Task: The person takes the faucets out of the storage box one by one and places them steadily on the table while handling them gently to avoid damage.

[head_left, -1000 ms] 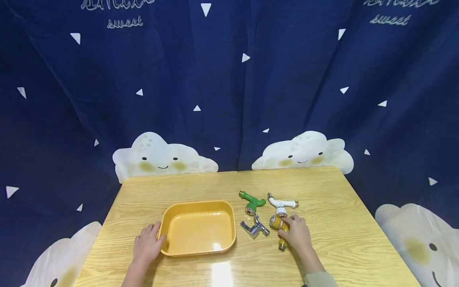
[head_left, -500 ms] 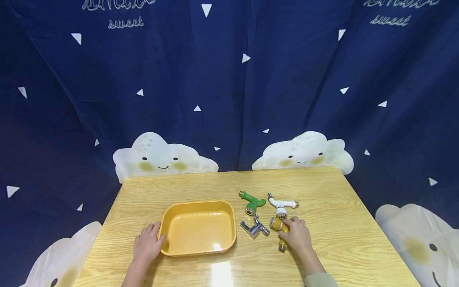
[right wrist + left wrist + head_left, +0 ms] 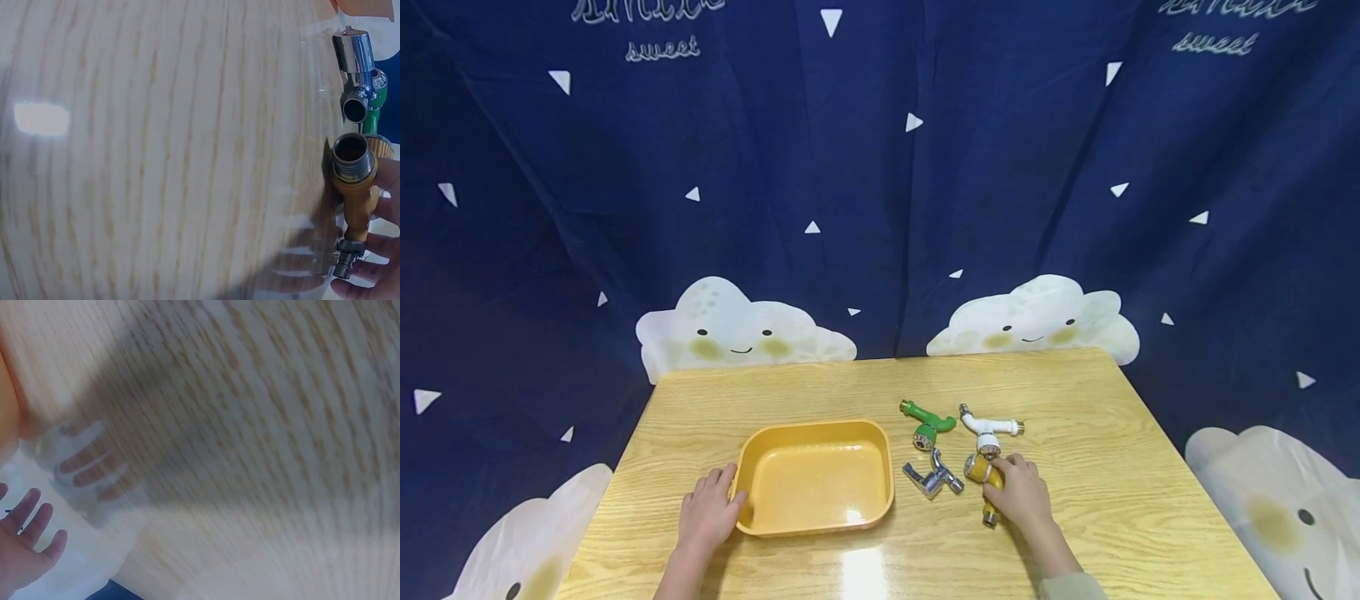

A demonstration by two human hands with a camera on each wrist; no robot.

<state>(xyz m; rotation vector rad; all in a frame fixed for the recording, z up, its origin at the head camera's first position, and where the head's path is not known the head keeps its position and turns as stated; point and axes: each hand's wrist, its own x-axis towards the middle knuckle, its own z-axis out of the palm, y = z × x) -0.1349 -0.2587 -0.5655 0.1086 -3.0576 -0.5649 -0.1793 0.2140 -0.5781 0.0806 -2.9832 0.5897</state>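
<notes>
My left hand [image 3: 709, 504] rests at the left rim of the yellow tray [image 3: 889, 475], its thumb over the edge. In the left wrist view the fingers [image 3: 39, 524] are spread and loosely straight, mirrored in the glossy tabletop. My right hand [image 3: 1024, 490] grips a yellow faucet [image 3: 995, 477] with a metal threaded end. In the right wrist view this yellow faucet [image 3: 357, 209] stands end-on to the camera, with fingers behind it. Just left of it lies a chrome faucet [image 3: 934, 478]. Behind are a green faucet [image 3: 928, 421] and a white faucet [image 3: 991, 428].
The tray stands on a wooden table [image 3: 820, 390] left of the faucets. A dark blue curtain [image 3: 880, 183] with white clouds and triangles hangs behind and at the sides of the table. A bright light reflection shows near the front.
The yellow faucet and the right hand have shifted very slightly, its knob now a little clear of the white faucet. The left hand and tray have not moved.
</notes>
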